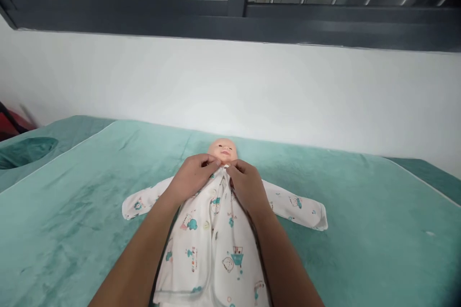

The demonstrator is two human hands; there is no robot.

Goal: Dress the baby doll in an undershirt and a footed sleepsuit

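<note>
At the doll's neck, the left hand (pixel 192 175) and right hand (pixel 247 184) meet, fingers pinched on the collar of the white printed baby garment (pixel 212 244). Its wearer, the doll (pixel 224 149), lies face up on a teal blanket (pixel 360 230), sleeves spread wide, below a white wall (pixel 288 91).

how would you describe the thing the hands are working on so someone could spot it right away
On the wide teal blanket below the white wall lies a baby doll on its back, head toward the wall. It wears a white printed garment with sleeves spread sideways; the left hand and right hand pinch its collar. It is the only white, patterned thing there.
</note>
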